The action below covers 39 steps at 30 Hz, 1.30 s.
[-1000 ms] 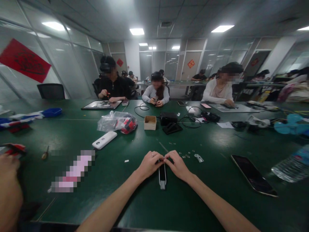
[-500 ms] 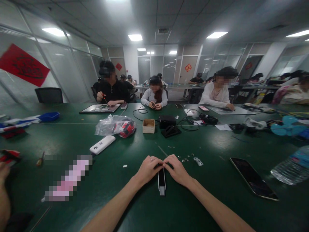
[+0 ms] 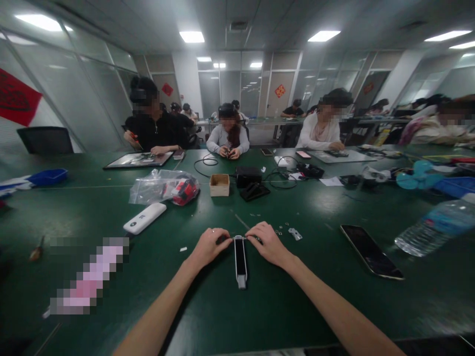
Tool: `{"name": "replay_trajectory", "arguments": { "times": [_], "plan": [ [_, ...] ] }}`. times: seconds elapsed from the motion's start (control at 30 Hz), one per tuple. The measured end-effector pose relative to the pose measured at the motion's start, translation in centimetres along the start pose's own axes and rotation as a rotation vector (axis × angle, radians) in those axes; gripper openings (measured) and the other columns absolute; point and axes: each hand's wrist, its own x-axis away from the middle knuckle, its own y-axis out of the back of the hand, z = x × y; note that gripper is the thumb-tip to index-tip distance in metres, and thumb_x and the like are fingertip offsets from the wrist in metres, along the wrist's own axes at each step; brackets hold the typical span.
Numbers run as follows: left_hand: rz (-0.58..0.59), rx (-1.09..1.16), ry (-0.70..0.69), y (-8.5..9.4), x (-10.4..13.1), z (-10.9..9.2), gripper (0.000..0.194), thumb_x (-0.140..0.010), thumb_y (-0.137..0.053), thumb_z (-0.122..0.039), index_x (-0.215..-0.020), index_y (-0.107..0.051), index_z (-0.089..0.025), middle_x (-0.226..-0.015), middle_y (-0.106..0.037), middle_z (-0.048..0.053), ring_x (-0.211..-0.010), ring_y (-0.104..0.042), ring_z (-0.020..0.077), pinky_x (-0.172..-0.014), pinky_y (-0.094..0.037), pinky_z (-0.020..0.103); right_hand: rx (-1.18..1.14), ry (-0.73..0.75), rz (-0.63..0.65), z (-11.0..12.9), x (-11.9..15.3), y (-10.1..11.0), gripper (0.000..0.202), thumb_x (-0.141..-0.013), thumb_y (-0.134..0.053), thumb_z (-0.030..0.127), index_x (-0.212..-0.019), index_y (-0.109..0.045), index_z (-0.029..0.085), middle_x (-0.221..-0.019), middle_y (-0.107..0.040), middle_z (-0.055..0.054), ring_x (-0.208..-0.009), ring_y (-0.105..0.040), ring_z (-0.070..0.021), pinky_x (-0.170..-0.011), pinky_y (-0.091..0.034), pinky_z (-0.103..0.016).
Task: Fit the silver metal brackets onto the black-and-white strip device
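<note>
A slim device (image 3: pixel 241 259) with a black face, pale frame and grey near end lies lengthwise on the green table before me. My left hand (image 3: pixel 210 248) is at the left of its far end, thumb and fingertips closed together. At the right of that end, my right hand (image 3: pixel 267 243) has its fingertips pinched too. Something thin and pale shows by the fingertips, too small to name. Just beyond my right hand lie several tiny ring-like pieces (image 3: pixel 281 227) and a small silvery metal part (image 3: pixel 296 234). A small white piece (image 3: pixel 183 249) rests left of my left hand.
A dark-screened phone (image 3: pixel 371 251) and a clear water bottle (image 3: pixel 432 227) lie to the right. On the left is a white oblong device (image 3: pixel 145 218). Farther off are a plastic bag (image 3: pixel 163 188), a small open box (image 3: pixel 219 186) and a black box (image 3: pixel 248 176). Co-workers sit opposite.
My hands have moved apart from their meeting point over the device, so its far end now shows between them. The whole view has shifted slightly.
</note>
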Motion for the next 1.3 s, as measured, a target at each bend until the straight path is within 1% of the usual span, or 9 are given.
{"name": "replay_trajectory", "arguments": {
  "times": [0.1,0.17,0.27,0.4,0.57,0.73,1.0,1.13,1.3],
  "plan": [
    [0.054,0.002,0.036,0.7,0.0,0.6,0.018,-0.087,-0.052,-0.035,-0.09,-0.063,-0.021,-0.087,-0.069,0.0,-0.077,-0.061,0.0165,-0.077,-0.042,0.028,0.086,-0.028,0.035,-1.0,0.2,0.6,0.013,-0.089,-0.051,0.022,-0.092,-0.064,0.019,-0.093,-0.066,-0.006,-0.091,-0.053,-0.0204,-0.078,-0.04,-0.036],
    [0.089,0.011,0.041,0.8,0.0,0.9,0.018,-0.086,-0.052,-0.034,-0.089,-0.064,-0.021,-0.086,-0.069,0.0,-0.076,-0.061,0.0163,-0.076,-0.042,0.028,0.126,-0.05,0.066,-1.3,0.3,0.8,0.012,-0.088,-0.053,0.022,-0.092,-0.064,0.019,-0.094,-0.066,-0.007,-0.092,-0.053,-0.0212,-0.077,-0.039,-0.036],
    [0.12,0.03,0.037,0.5,-0.2,0.9,0.016,-0.085,-0.054,-0.033,-0.087,-0.064,-0.021,-0.084,-0.069,-0.001,-0.074,-0.062,0.0158,-0.075,-0.042,0.027,0.168,-0.072,0.126,-1.2,0.3,0.8,0.013,-0.087,-0.055,0.024,-0.094,-0.064,0.019,-0.095,-0.066,-0.007,-0.093,-0.052,-0.0213,-0.077,-0.039,-0.036],
    [0.121,0.051,0.038,0.0,-0.3,0.9,0.014,-0.084,-0.057,-0.032,-0.087,-0.065,-0.021,-0.084,-0.069,-0.002,-0.072,-0.062,0.0149,-0.076,-0.042,0.028,0.183,-0.087,0.183,-0.6,0.2,0.5,0.015,-0.088,-0.054,0.025,-0.096,-0.064,0.018,-0.096,-0.065,-0.006,-0.092,-0.052,-0.0198,-0.077,-0.039,-0.034],
    [0.093,0.099,0.059,-0.4,-0.3,1.0,0.012,-0.082,-0.058,-0.03,-0.086,-0.065,-0.02,-0.081,-0.069,-0.002,-0.071,-0.061,0.0144,-0.07,-0.043,0.026,0.173,-0.074,0.174,-0.4,0.1,0.0,0.015,-0.09,-0.052,0.025,-0.095,-0.065,0.018,-0.094,-0.066,-0.006,-0.091,-0.052,-0.0189,-0.076,-0.038,-0.033],
    [0.06,0.116,0.092,-0.6,-0.3,1.0,0.011,-0.08,-0.061,-0.028,-0.085,-0.065,-0.019,-0.076,-0.067,-0.002,-0.065,-0.059,0.0134,-0.065,-0.044,0.024,0.147,-0.078,0.162,-0.8,0.1,-0.4,0.012,-0.089,-0.054,0.023,-0.091,-0.065,0.017,-0.092,-0.066,-0.005,-0.09,-0.052,-0.0187,-0.077,-0.037,-0.033],
    [0.037,0.194,0.09,-0.6,-0.5,0.9,0.015,-0.082,-0.059,-0.031,-0.086,-0.068,-0.02,-0.085,-0.07,0.0,-0.075,-0.063,0.0154,-0.07,-0.046,0.024,0.153,-0.058,0.156,-1.2,0.3,-0.5,0.019,-0.092,-0.049,0.028,-0.091,-0.065,0.017,-0.091,-0.066,-0.006,-0.089,-0.051,-0.0191,-0.076,-0.035,-0.034],
    [0.033,0.166,0.081,-0.7,-0.7,0.8,0.015,-0.082,-0.06,-0.031,-0.088,-0.069,-0.02,-0.087,-0.071,0.001,-0.074,-0.063,0.0157,-0.071,-0.046,0.025,0.161,-0.055,0.155,-1.0,0.3,-0.4,0.019,-0.092,-0.049,0.027,-0.091,-0.065,0.017,-0.092,-0.067,-0.006,-0.089,-0.051,-0.0193,-0.076,-0.035,-0.033],
    [0.047,0.154,0.076,-0.8,-0.8,1.0,0.014,-0.081,-0.062,-0.031,-0.087,-0.07,-0.021,-0.084,-0.072,-0.001,-0.071,-0.063,0.0147,-0.069,-0.046,0.024,0.16,-0.052,0.154,-1.0,0.3,-0.3,0.017,-0.091,-0.05,0.026,-0.093,-0.065,0.017,-0.092,-0.067,-0.005,-0.089,-0.051,-0.0188,-0.076,-0.035,-0.032]
  ]
}}
